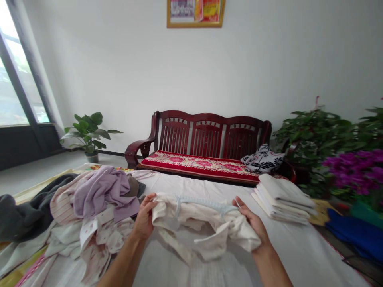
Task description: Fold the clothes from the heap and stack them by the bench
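A crumpled cream garment (203,227) with a pale blue trim along its top edge hangs between my two hands above a white sheet (299,251). My left hand (144,218) grips its left end, fingers curled into the cloth. My right hand (253,224) grips the right end, thumb on top. The lower part of the garment droops in folds onto the sheet.
A heap of unfolded clothes (89,211), lilac, striped, dark grey, lies to the left. A stack of folded white cloths (283,197) sits at the right. Behind stand a dark wooden bench (206,147) with a red cushion, a potted plant (88,133) and flowering plants (353,163).
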`<state>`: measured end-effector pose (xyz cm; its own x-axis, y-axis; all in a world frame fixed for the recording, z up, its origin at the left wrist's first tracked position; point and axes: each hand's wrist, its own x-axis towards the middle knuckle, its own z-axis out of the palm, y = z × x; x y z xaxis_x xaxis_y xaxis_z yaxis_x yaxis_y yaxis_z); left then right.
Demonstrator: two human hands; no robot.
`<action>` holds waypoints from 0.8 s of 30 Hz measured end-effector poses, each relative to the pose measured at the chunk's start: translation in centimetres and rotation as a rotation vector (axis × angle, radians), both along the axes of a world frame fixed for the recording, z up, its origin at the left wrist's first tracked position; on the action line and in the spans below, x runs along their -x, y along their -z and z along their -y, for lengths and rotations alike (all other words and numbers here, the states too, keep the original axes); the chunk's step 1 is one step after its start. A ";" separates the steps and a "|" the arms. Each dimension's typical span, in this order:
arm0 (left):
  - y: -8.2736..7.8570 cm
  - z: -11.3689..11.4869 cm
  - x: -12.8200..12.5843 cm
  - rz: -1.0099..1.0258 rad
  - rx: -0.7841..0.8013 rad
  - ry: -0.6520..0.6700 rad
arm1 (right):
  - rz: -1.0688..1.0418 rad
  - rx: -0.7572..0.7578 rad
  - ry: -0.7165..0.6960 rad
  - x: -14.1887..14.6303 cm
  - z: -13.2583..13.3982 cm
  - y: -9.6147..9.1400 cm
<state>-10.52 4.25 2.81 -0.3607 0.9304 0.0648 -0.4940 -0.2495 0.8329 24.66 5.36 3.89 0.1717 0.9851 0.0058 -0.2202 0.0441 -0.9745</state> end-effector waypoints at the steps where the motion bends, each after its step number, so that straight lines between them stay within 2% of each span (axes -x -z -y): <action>1: 0.1 -0.1 0.0 -0.088 0.000 -0.005 | -0.019 0.027 0.022 -0.5 -0.2 0.1; 3: 0.7 -0.2 -0.2 -0.356 -0.021 -0.061 | -0.021 0.101 0.062 -1.3 -0.4 1.1; 6: 2.0 0.0 -0.6 -0.862 -0.090 -0.293 | 0.077 0.166 0.177 -1.8 -0.6 2.9; 8: 2.4 0.4 -0.9 -1.117 -0.128 -0.384 | 0.255 0.080 0.320 -1.9 -0.6 3.4; 10: 2.4 0.8 -1.3 -1.284 -0.191 -0.384 | 0.455 -0.066 0.397 -1.8 -0.4 2.7; 12: 2.2 1.1 -1.6 -1.374 -0.279 -0.270 | 0.569 -0.172 0.303 -1.2 0.0 1.4; 16: 2.0 1.2 -1.9 -1.449 -0.365 0.102 | 0.690 -0.165 -0.211 0.5 1.4 -0.7; 18: 2.0 1.2 -1.9 -1.473 -0.355 0.240 | 0.853 -0.133 -0.387 1.1 2.4 -0.9; 21: 1.9 1.5 -1.9 -1.484 -0.325 0.346 | 1.167 -0.127 -0.465 1.6 3.7 -0.6; 24: 1.8 1.9 -2.1 -1.551 -0.287 0.391 | 1.446 -0.130 -0.407 2.3 4.4 -0.2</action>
